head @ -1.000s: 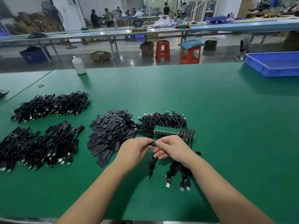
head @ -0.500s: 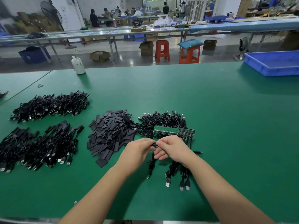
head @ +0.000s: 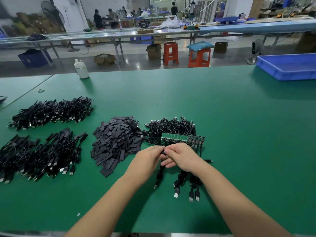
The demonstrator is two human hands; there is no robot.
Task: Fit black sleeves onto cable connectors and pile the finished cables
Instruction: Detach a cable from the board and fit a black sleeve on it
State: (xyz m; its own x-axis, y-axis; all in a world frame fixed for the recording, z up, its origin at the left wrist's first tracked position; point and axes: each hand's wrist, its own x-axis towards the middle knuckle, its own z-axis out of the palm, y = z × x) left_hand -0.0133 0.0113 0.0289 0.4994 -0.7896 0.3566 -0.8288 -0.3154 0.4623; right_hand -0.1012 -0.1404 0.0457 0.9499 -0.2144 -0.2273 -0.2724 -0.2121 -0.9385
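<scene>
Both hands pinch one black sleeve (head: 163, 152) between them, left hand (head: 148, 157) and right hand (head: 181, 157) fingertip to fingertip; its cable (head: 159, 175) hangs toward the person.

No legible text, label or number on anything in view.
</scene>
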